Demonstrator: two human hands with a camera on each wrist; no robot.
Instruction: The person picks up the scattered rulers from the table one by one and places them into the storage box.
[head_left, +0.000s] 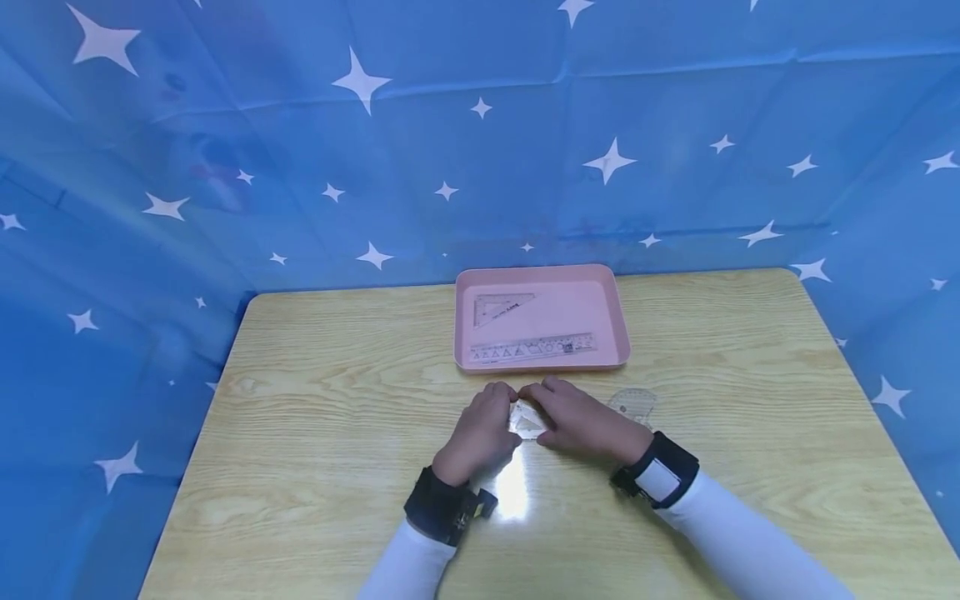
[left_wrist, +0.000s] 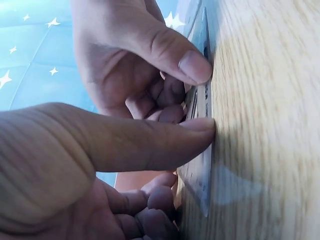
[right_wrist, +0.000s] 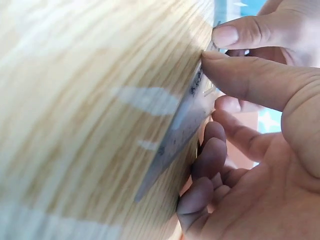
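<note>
**Left hand (head_left: 480,430) and right hand (head_left: 585,422) pinch one triangle (head_left: 528,422)**

It sits between them, neither hand nearer, its long edge facing the person and running left to right; whether it touches the bench (head_left: 315,417), I cannot tell. A protractor (head_left: 634,402) lies just beyond the right hand. Ahead, the tray (head_left: 543,368) has its near wall before a ruler (head_left: 532,347) and second triangle (head_left: 487,307).

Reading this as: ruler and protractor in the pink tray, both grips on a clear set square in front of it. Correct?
Not quite: the ruler shares the pink tray with a second set square, not the protractor, which lies on the table, per the head view. The rest stands: left grip and right grip on the clear set square in front.
</note>
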